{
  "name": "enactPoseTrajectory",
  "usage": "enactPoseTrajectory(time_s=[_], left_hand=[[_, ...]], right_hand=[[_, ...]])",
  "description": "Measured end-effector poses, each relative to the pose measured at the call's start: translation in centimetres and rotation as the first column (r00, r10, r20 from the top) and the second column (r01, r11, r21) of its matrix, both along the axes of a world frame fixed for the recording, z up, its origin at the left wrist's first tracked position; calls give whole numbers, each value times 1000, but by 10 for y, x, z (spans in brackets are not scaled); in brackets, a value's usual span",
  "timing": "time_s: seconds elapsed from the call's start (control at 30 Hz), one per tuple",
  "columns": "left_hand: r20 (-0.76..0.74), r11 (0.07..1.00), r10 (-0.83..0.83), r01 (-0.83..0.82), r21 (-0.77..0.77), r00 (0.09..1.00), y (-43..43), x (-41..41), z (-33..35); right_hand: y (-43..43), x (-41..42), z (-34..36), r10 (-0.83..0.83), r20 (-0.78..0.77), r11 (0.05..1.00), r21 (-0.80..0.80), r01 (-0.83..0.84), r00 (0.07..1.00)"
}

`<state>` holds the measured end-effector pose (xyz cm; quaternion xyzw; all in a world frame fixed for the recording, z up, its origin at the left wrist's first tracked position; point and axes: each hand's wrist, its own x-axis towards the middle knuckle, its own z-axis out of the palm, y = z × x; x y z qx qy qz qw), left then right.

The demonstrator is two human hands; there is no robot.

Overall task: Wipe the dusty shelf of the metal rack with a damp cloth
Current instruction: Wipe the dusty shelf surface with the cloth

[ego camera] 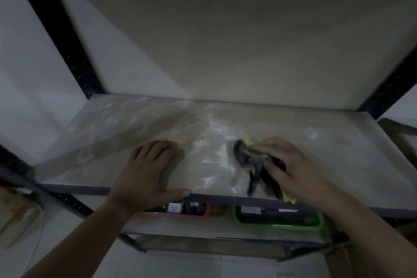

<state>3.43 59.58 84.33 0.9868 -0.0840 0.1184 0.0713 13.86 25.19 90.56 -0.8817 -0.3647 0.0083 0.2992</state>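
The dusty shelf of the black metal rack spreads across the middle of the head view, streaked with white dust near its centre. My right hand presses a crumpled dark and yellow cloth onto the shelf right of centre, with its fingers curled over the cloth. My left hand lies flat on the shelf near the front edge. Its fingers are spread and its thumb runs along the front rim.
Black rack posts rise at the back left, and another post stands at the right. On the lower shelf sit an orange tray and a green tray holding items. A pale wall lies behind.
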Motion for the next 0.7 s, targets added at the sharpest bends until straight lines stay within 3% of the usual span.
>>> enactPoseTrajectory(time_s=[0.07, 0.13, 0.33, 0.5, 0.6, 0.7], left_hand=[[-1, 1000, 1, -1, 1, 1000, 0, 0, 1], [-1, 1000, 1, -1, 7, 1000, -1, 0, 1], [-14, 1000, 5, -4, 20, 1000, -2, 1, 2], [-10, 1000, 2, -2, 26, 1000, -3, 0, 3], [-7, 1000, -3, 3, 31, 1000, -2, 0, 1], [-16, 999, 1, 0, 40, 1000, -1, 1, -1]], right_hand=[[-2, -22, -4, 184, -63, 976, -110, -191, 981], [3, -32, -15, 236, -65, 948, -205, -245, 969], [52, -7, -40, 78, 147, 992, -106, -63, 986], [82, 23, -38, -39, 175, 994, -93, 56, 984], [59, 35, -21, -18, 70, 1000, -10, 19, 997], [2, 66, 1, -222, 173, 975, 52, 216, 960]])
